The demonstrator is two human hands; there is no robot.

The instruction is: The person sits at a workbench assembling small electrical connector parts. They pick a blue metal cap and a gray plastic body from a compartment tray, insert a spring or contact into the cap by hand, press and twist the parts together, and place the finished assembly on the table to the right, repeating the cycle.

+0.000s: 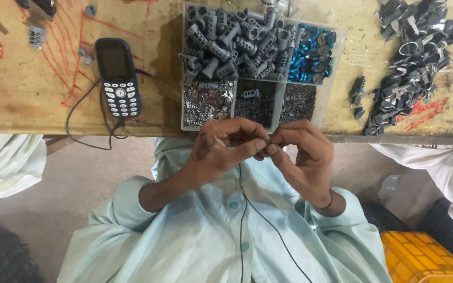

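Head view: left hand and right hand, fingertips pinching one small metal part between them, just at six o'clock of compartment tray, handy for picking.

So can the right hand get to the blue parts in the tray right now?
Probably yes: the blue parts lie uncovered in the tray's far right compartment, just beyond the right hand. Its fingers pinch a small metal part, though.

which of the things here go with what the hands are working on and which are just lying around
In use: small metal part pinched by left hand and right hand; clear divided plastic tray; grey metal cylinders.
Lying about: dark blue keypad phone; pile of black-headed keys.
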